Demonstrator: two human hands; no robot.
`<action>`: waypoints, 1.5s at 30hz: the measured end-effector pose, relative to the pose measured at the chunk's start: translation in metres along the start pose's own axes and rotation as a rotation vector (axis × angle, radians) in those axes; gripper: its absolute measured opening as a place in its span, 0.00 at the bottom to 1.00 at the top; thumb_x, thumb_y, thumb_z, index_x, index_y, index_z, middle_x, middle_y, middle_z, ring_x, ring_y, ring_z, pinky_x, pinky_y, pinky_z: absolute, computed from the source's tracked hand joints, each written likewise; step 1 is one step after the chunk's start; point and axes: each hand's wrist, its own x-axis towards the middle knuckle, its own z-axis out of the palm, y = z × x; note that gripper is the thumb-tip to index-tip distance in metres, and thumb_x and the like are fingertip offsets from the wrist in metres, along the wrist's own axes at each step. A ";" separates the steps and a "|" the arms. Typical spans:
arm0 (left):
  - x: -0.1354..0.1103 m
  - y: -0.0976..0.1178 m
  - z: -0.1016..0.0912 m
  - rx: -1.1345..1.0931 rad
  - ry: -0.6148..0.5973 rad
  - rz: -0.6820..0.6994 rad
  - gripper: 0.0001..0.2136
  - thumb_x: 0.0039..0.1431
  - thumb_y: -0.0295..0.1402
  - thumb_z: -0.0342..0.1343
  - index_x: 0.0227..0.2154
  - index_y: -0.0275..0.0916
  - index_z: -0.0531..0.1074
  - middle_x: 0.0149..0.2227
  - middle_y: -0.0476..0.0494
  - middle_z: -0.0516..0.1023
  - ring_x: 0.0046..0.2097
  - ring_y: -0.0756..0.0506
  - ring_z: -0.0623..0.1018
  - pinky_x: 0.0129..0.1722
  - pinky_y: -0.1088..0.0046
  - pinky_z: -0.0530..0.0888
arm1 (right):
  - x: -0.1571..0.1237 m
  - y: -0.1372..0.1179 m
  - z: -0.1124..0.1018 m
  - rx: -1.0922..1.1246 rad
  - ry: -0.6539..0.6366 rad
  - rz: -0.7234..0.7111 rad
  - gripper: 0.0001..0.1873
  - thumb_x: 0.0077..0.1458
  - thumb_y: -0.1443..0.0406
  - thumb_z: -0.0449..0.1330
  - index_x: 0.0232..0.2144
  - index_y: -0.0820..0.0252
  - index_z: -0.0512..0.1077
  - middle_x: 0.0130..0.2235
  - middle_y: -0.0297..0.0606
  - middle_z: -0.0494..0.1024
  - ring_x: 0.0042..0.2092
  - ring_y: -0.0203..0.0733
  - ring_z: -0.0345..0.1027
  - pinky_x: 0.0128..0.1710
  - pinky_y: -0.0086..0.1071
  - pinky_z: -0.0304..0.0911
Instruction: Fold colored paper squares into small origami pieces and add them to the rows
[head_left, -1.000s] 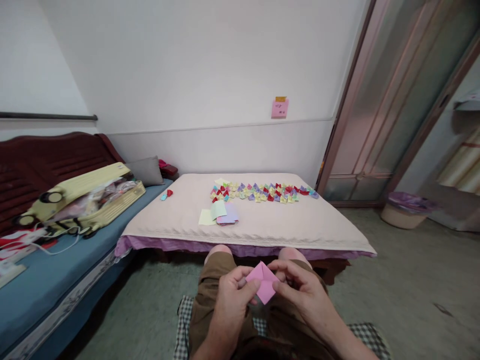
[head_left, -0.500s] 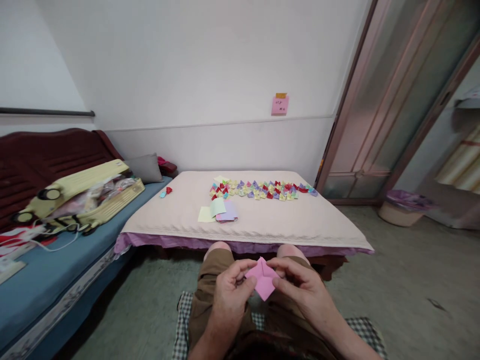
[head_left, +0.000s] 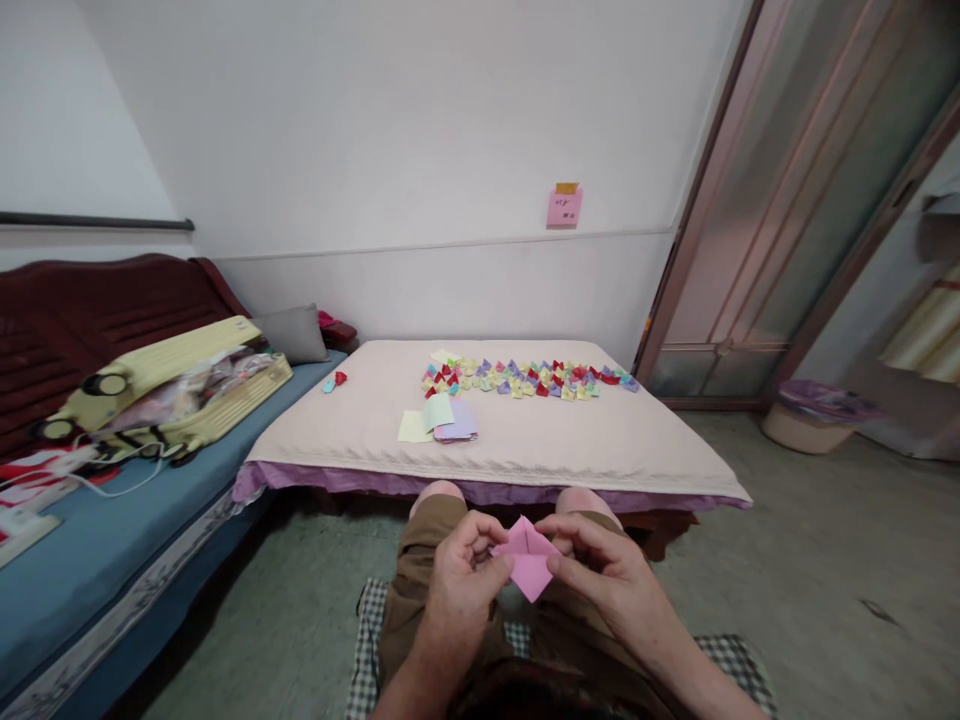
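Note:
A small pink folded paper [head_left: 527, 565] is held over my lap between both hands. My left hand [head_left: 461, 580] pinches its left edge with thumb and fingers closed. Its right edge is pinched by my right hand [head_left: 604, 580]. On the low cloth-covered table [head_left: 637, 445] ahead lie rows of several small folded paper pieces [head_left: 525, 378] in many colours, and nearer me a small stack of flat paper sheets [head_left: 442, 420]. Two more folded pieces [head_left: 334, 381] sit at the table's left edge.
A blue-cushioned sofa [head_left: 90, 560] at the left carries a yellow suitcase [head_left: 165, 390] and a grey pillow [head_left: 296, 335]. A pink note [head_left: 563, 207] sticks on the wall. A sliding door [head_left: 787, 200] and a lined bin [head_left: 814, 415] stand at the right. I sit on a checked cushion [head_left: 367, 640].
The paper's top flaps have been folded in a little more and my hands sit slightly closer together. The view has shifted a bit.

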 end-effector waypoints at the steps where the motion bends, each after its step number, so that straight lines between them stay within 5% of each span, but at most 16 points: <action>1: 0.000 0.000 0.000 0.003 -0.004 0.006 0.05 0.45 0.23 0.57 0.26 0.36 0.68 0.24 0.51 0.70 0.27 0.52 0.67 0.28 0.78 0.62 | 0.000 0.000 0.000 0.006 -0.001 0.001 0.11 0.50 0.64 0.62 0.38 0.59 0.76 0.29 0.35 0.75 0.31 0.39 0.66 0.32 0.31 0.61; 15: 0.000 -0.008 -0.004 -0.162 -0.065 0.000 0.05 0.46 0.20 0.58 0.24 0.36 0.71 0.27 0.49 0.72 0.32 0.49 0.70 0.35 0.74 0.65 | -0.001 -0.001 0.000 -0.056 0.076 -0.015 0.11 0.47 0.67 0.62 0.36 0.55 0.79 0.36 0.39 0.80 0.39 0.44 0.70 0.40 0.33 0.63; 21: 0.000 -0.010 -0.003 -0.173 -0.064 0.019 0.06 0.47 0.20 0.58 0.21 0.36 0.71 0.25 0.48 0.71 0.32 0.48 0.69 0.34 0.74 0.64 | 0.000 0.005 -0.001 -0.062 0.002 -0.121 0.08 0.50 0.69 0.60 0.29 0.54 0.80 0.26 0.35 0.74 0.30 0.39 0.66 0.30 0.31 0.58; 37: 0.000 -0.010 -0.006 -0.040 0.051 0.006 0.04 0.47 0.24 0.55 0.22 0.36 0.73 0.26 0.48 0.72 0.30 0.49 0.69 0.30 0.76 0.63 | 0.000 -0.002 -0.005 -0.174 -0.118 -0.209 0.12 0.52 0.70 0.58 0.30 0.54 0.80 0.29 0.36 0.73 0.33 0.39 0.67 0.33 0.30 0.59; 45: 0.003 -0.005 0.002 -0.020 0.075 -0.020 0.06 0.38 0.21 0.56 0.20 0.36 0.67 0.25 0.50 0.70 0.27 0.51 0.67 0.27 0.77 0.62 | -0.002 -0.003 -0.002 -0.211 -0.128 -0.166 0.14 0.50 0.72 0.55 0.31 0.56 0.79 0.30 0.36 0.72 0.33 0.40 0.66 0.34 0.31 0.59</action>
